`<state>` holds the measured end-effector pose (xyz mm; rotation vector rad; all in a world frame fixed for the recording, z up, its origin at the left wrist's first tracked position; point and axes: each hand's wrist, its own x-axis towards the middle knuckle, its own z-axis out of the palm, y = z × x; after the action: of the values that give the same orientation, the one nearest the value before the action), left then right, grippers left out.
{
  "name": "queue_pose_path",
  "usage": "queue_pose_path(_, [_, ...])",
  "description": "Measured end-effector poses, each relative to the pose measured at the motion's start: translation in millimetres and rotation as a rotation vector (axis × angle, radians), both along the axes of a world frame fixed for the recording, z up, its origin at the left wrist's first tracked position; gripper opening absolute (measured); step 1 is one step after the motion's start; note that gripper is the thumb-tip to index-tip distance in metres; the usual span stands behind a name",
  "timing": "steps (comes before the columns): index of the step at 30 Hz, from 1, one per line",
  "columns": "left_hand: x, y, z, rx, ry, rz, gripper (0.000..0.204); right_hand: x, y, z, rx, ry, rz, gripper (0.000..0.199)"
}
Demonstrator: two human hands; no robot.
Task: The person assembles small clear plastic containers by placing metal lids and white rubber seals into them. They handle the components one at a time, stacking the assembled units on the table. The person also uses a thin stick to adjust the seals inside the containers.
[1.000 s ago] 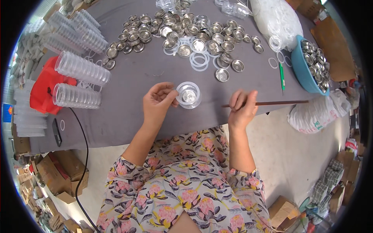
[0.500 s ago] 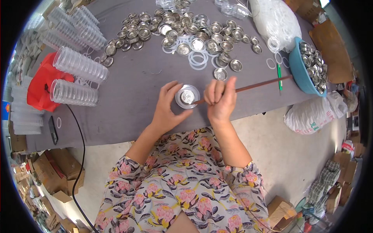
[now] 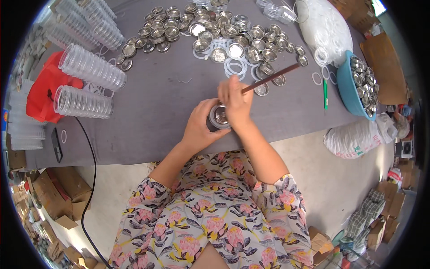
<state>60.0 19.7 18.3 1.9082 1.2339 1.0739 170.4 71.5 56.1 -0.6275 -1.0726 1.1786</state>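
At the near middle of the table is a small round clear-rimmed piece with a perforated metal strainer (image 3: 220,115) in its centre. My left hand (image 3: 200,122) curves around its left side, thumb along the near edge, holding it. My right hand (image 3: 236,101) is closed around a thin brown stick (image 3: 274,79), which slants up to the far right. That hand is against the right side of the round piece and covers part of it. The stick's lower end is hidden by my right hand, so whether it touches the strainer I cannot tell.
Many shallow metal cups (image 3: 171,32) and white rings (image 3: 235,68) lie beyond my hands. Stacked clear lids (image 3: 83,102) and a red bag (image 3: 42,92) stand left. At right are a green pen-like tool (image 3: 325,95) and a blue basin (image 3: 344,85) of metal parts.
My right hand has moved left, up against the round piece. The stick has swung from nearly level to a steeper slant, and its lower end is now hidden.
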Motion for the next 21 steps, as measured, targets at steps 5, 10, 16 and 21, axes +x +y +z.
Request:
queue_pose_path(5, [0, -2, -5, 0.001, 0.011, 0.039, 0.073, 33, -8, 16, -0.110, -0.089, 0.036, 0.057])
queue_pose_path(10, [2, -3, -6, 0.020, 0.028, 0.056, 0.074, 30, -27, 17, -0.320, -0.024, 0.089, 0.056])
queue_pose_path(16, [1, -1, -9, 0.000, 0.027, 0.033, 0.075, -7, -4, 5, -0.154, -0.054, 0.064, 0.053])
queue_pose_path(21, [2, -3, -7, -0.001, 0.030, 0.081, 0.073, 22, 21, 19, -0.354, -0.320, 0.207, 0.052])
